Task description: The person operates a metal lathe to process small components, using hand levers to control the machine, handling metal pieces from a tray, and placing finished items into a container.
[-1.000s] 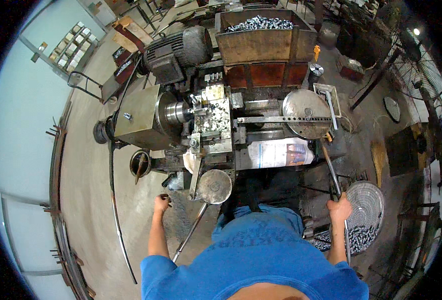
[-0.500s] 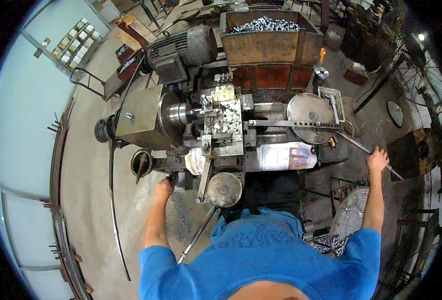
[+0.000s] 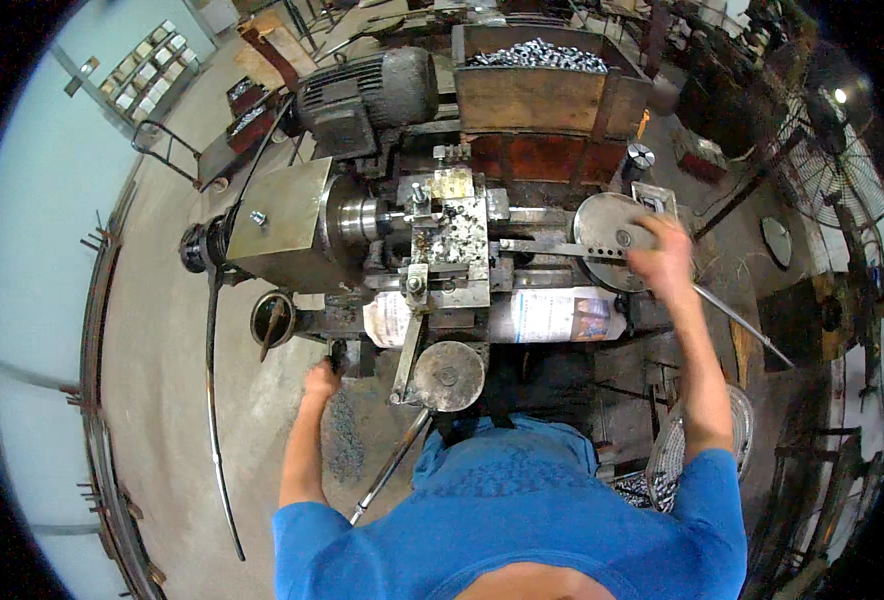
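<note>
A metal lathe (image 3: 457,240) with a grey belt cover (image 3: 280,222) at its left and a round chuck (image 3: 357,220) stands before me. My left hand (image 3: 322,380) is closed round a small dark handle (image 3: 338,356) at the machine's near left. My right hand (image 3: 664,258) is over the right edge of a round metal disc (image 3: 607,215) with a perforated flat bar (image 3: 552,248) across it. Blur and angle hide what its fingers hold, if anything. A long steel lever (image 3: 747,328) runs out from the disc, apart from that hand. Another lever (image 3: 392,465) slopes from a smaller disc (image 3: 449,376).
Behind the machine stands a large bin (image 3: 532,95) heaped with small metal pieces (image 3: 537,56), beside an electric motor (image 3: 367,100). A fan (image 3: 832,165) is at right. A round mesh basket (image 3: 670,455) sits near my right side. A pot with a brush (image 3: 273,319) hangs at left.
My right hand has let go of the long lever and moved left and away from me to the large disc. The lever's angle has shifted a little. My left hand stays at the dark handle.
</note>
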A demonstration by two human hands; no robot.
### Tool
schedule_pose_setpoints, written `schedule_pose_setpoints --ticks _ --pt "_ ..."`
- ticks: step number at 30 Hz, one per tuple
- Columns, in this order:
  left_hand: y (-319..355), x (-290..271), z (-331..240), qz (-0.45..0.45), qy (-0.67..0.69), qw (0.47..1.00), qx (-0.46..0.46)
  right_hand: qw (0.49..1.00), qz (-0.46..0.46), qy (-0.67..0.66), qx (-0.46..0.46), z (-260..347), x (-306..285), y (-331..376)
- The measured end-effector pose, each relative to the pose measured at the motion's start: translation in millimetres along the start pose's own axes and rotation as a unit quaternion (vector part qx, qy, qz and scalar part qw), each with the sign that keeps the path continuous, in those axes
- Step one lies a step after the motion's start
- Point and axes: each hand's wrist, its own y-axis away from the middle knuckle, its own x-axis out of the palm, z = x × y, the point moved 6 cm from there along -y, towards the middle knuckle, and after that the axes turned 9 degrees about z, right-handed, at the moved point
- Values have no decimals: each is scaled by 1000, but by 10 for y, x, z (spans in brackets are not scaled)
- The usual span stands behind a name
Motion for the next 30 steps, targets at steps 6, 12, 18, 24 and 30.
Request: schedule_pose_setpoints --ticks 6,12,18,24,30 --pt "868 -1663 477 -195 88 975 -56 952 76 -20 -295 1932 1148 -954" --pt "1792 -1550 2106 -193 183 932 -248 886 303 201 -289 2637 2035 -1208" --pt "1916 -1594 660 -282 97 938 -176 878 323 214 -281 2577 2118 -1194" --pt "1676 -1448 1079 -104 434 891 -89 903 200 243 -294 2441 1441 -1268" --pt "1451 -1376 1127 -122 464 876 -54 959 -90 225 -145 1713 377 -1956"
